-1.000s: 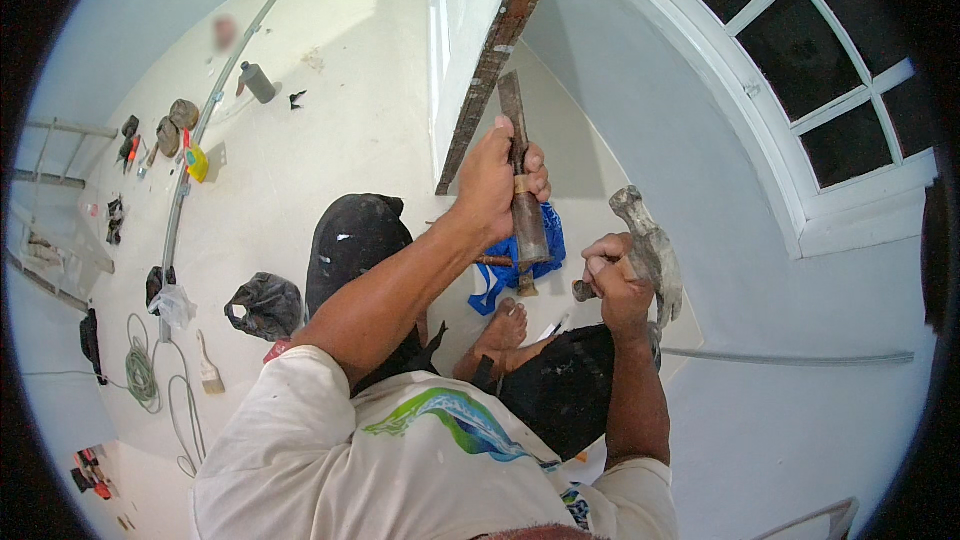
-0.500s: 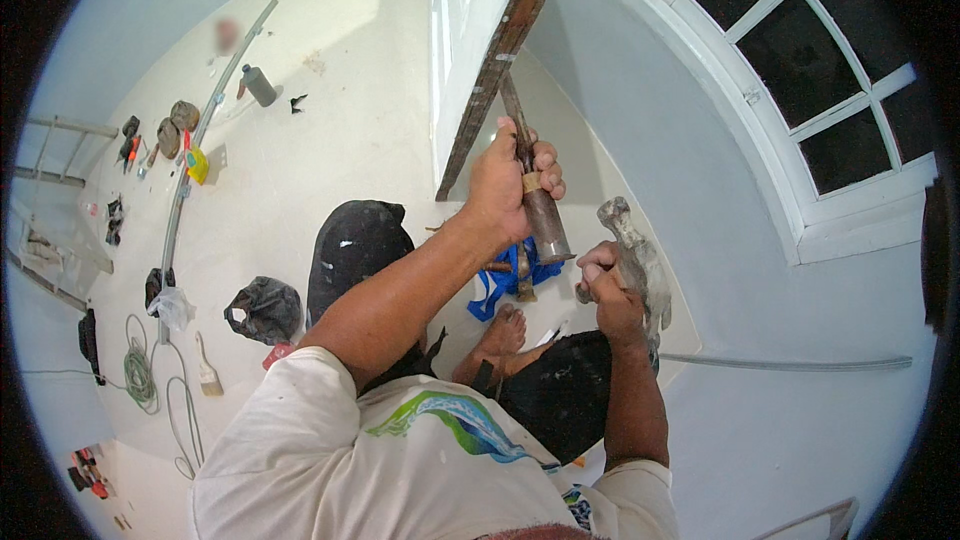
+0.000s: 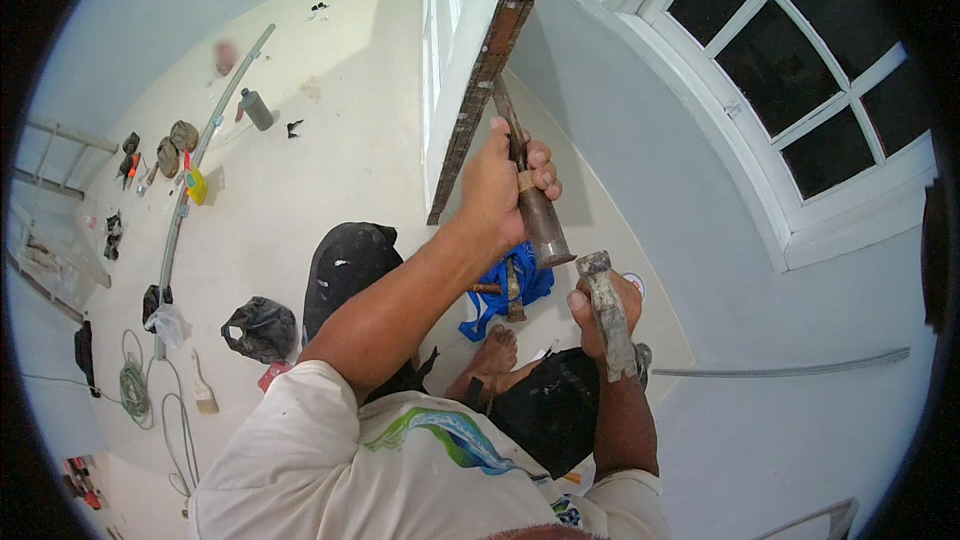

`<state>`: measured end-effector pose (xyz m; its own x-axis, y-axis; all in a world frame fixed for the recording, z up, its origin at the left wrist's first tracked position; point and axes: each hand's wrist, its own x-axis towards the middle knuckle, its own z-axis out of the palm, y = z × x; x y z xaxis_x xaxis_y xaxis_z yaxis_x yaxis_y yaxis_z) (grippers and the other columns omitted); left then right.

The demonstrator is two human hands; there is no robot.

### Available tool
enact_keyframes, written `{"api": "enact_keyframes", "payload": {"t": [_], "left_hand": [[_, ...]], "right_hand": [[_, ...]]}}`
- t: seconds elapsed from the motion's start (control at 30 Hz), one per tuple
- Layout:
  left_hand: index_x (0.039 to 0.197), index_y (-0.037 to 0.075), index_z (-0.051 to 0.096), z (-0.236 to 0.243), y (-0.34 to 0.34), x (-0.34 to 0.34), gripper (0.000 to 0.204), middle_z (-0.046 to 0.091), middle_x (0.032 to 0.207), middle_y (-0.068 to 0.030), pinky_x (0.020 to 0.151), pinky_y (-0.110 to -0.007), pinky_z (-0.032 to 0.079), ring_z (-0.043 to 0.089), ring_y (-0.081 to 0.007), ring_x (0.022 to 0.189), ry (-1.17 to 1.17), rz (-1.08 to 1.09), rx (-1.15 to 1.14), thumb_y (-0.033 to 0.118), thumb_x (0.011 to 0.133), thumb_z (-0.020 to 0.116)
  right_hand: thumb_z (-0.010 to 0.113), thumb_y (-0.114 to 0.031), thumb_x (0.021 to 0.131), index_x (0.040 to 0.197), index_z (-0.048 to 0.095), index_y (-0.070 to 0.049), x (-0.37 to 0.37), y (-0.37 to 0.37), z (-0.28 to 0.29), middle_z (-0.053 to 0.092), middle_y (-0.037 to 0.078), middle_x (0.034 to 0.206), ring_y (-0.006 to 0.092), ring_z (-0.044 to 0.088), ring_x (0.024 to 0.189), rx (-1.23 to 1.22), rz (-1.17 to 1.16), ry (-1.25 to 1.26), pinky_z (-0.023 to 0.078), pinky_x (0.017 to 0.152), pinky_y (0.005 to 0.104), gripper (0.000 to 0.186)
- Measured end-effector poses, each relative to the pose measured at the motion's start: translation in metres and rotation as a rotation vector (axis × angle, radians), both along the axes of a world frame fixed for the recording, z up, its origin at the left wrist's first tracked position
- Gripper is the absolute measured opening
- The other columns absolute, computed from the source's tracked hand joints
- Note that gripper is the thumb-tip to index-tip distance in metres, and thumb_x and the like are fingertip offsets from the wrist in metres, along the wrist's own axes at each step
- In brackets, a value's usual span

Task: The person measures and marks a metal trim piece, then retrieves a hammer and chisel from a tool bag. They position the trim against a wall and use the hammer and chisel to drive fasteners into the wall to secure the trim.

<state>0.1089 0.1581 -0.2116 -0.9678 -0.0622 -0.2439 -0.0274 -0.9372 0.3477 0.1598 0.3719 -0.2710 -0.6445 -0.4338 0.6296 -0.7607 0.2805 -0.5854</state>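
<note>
My left hand (image 3: 492, 185) is wrapped round a chisel (image 3: 543, 227), which has a thick dark handle with a tan band. Its blade points up and away, and its tip meets the worn wooden edge of a white door (image 3: 489, 60). A hammer (image 3: 611, 325) with a grey, scuffed head is gripped in my right hand (image 3: 584, 324), just below and right of the chisel's butt end. The hammer head lies across the right hand and hides most of the handle. A small gap shows between hammer and chisel.
Beneath the chisel, a blue bag (image 3: 537, 281) with tools lies by my foot. To the left are a black plastic bag (image 3: 262, 329), a brush (image 3: 204, 386), a coiled cable (image 3: 135, 386), a long metal strip (image 3: 193, 162) and a grey bottle (image 3: 256, 109). A paned window (image 3: 790, 70) stands right.
The hammer in my right hand has swung so its head now sits near the chisel's end, sharper than before. My left hand keeps the chisel at the door edge. The view has shifted slightly.
</note>
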Motion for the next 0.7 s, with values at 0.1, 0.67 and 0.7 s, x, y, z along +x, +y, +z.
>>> {"api": "enact_keyframes", "payload": {"t": [0.1,0.67,0.7], "left_hand": [[0.100,0.012,0.045,-0.003,-0.001,-0.005,0.037,0.050,0.073,-0.0047,0.055,-0.037,0.044,0.048,-0.0184,0.058,-0.004,0.007,0.028,0.047,0.114,0.038],[0.104,0.012,0.045,-0.011,0.000,0.000,0.037,0.048,0.075,-0.0028,0.053,-0.034,0.043,0.047,-0.0160,0.058,0.008,0.025,-0.009,0.047,0.114,0.037],[0.103,0.012,0.045,-0.011,-0.001,0.000,0.037,0.048,0.075,-0.0027,0.053,-0.034,0.043,0.047,-0.0159,0.058,0.007,0.023,-0.013,0.047,0.114,0.037]], "right_hand": [[0.079,-0.007,0.082,0.078,0.058,-0.003,0.002,0.000,0.000,0.056,0.009,0.069,0.0238,0.056,0.057,-0.007,-0.016,-0.051,0.044,0.053,0.0365,0.021],[0.078,-0.006,0.081,0.086,0.065,-0.001,0.002,-0.001,0.002,0.059,0.010,0.071,0.0241,0.058,0.058,0.000,-0.024,-0.045,0.046,0.054,0.0351,0.015],[0.078,-0.006,0.081,0.086,0.065,-0.001,0.002,-0.001,0.000,0.059,0.010,0.071,0.0241,0.059,0.058,0.004,-0.024,-0.047,0.046,0.054,0.0350,0.015]]}}
